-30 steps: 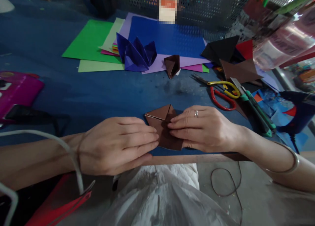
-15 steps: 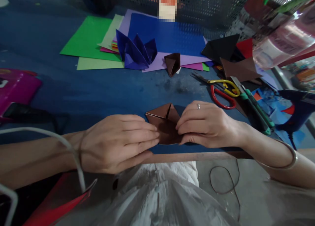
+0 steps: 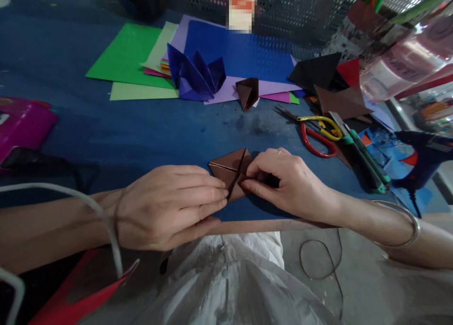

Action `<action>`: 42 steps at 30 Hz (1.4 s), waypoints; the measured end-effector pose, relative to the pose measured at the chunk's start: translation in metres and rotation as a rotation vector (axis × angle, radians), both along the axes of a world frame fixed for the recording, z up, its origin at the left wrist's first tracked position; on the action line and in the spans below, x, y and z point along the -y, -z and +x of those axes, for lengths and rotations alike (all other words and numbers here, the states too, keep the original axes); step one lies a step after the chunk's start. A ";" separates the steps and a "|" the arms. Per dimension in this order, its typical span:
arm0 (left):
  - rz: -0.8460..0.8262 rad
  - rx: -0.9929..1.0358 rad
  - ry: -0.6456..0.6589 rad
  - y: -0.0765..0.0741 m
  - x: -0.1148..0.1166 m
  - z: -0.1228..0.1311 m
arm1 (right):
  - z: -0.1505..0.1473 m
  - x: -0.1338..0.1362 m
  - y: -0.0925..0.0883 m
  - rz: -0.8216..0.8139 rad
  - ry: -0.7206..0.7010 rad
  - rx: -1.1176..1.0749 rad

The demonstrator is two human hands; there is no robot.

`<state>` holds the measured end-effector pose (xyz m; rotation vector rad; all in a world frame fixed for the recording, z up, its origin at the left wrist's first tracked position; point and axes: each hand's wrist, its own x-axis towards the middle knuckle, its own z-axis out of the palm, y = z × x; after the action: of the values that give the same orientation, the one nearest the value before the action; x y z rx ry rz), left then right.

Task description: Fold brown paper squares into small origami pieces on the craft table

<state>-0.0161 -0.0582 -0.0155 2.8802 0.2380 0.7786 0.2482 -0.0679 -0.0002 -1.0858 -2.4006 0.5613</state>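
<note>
On the worktop [image 3: 141,136], brown paper [image 3: 226,163] is pressed under the flat left hand [image 3: 170,207], pinched in the right grip [image 3: 293,183].

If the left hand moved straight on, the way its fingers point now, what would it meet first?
The left hand lies partly over the folded brown paper; sliding straight across it, it would probably meet the right hand first, though exact height is hard to judge.

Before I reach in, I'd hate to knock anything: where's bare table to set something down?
Bare table lies left of the green sheets, beyond the magenta box, and between those sheets and the left hand on the brown paper. The right side is crowded: scissors, cutter, paper scraps and a glue gun.
</note>
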 end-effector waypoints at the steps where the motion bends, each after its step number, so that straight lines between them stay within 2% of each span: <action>1: 0.005 -0.003 -0.002 -0.001 0.000 0.001 | -0.001 0.001 0.000 -0.002 0.013 0.004; 9: 0.031 -0.033 -0.008 -0.004 0.001 0.002 | -0.004 0.003 -0.001 -0.016 0.084 0.034; 15: 0.034 0.007 0.001 -0.007 -0.002 0.003 | -0.004 0.003 -0.001 -0.012 0.083 0.045; 23: 0.018 -0.081 -0.049 -0.010 0.000 0.003 | -0.003 0.001 0.000 -0.020 0.061 0.051; 29: 0.030 -0.135 0.038 -0.009 -0.002 0.007 | -0.003 0.001 0.001 -0.020 0.058 0.054; 42: -0.009 -0.113 0.011 -0.007 -0.002 0.011 | -0.002 0.000 0.001 0.001 0.155 0.150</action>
<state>-0.0055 -0.0567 -0.0081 2.9182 0.2377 0.6122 0.2460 -0.0684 -0.0012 -1.3435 -2.4134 0.4397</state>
